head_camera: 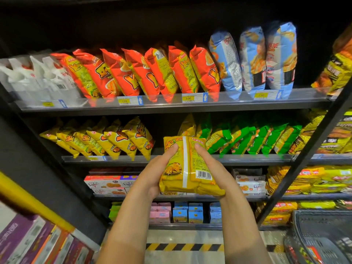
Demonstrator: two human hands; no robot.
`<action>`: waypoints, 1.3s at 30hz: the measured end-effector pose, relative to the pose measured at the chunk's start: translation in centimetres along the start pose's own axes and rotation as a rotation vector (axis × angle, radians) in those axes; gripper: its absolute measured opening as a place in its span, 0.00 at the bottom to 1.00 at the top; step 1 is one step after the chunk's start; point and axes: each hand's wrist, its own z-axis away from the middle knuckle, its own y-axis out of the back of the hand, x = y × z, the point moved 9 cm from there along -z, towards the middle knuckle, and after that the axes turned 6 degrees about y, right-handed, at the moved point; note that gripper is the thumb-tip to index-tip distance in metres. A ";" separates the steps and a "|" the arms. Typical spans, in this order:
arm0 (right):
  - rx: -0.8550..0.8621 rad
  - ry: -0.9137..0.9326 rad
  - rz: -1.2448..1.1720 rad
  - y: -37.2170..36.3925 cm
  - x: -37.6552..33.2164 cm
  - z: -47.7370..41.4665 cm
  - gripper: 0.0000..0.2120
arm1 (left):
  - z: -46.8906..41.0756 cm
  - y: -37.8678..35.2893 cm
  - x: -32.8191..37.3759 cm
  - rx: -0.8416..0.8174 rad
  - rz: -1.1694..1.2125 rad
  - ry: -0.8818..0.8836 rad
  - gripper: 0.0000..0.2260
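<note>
Head view: both forearms rise from the lower edge and converge. The left hand (152, 174) and right hand (215, 168) clasp a yellow snack bag (182, 168) from either side, each thumb lying up its back panel and the fingers curled out of sight behind it. The bag is held in the air before the middle shelf (247, 159), between the yellow bags (114, 138) and the green bags (266, 138). Its long axis stands upright, top edge toward the shelf, with seam and barcode facing the camera.
</note>
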 end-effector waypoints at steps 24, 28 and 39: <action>0.138 0.194 0.156 -0.7 1.0 -0.9 0.22 | -0.3 0.4 0.4 0.223 -0.278 -0.340 0.25; 0.167 0.230 0.137 -0.3 1.2 -0.9 0.13 | -1.9 3.6 -0.6 0.293 -0.078 -0.257 0.38; 0.181 0.141 0.085 -0.1 2.6 -4.7 0.18 | -7.0 4.8 -0.9 -0.053 0.146 -0.100 0.16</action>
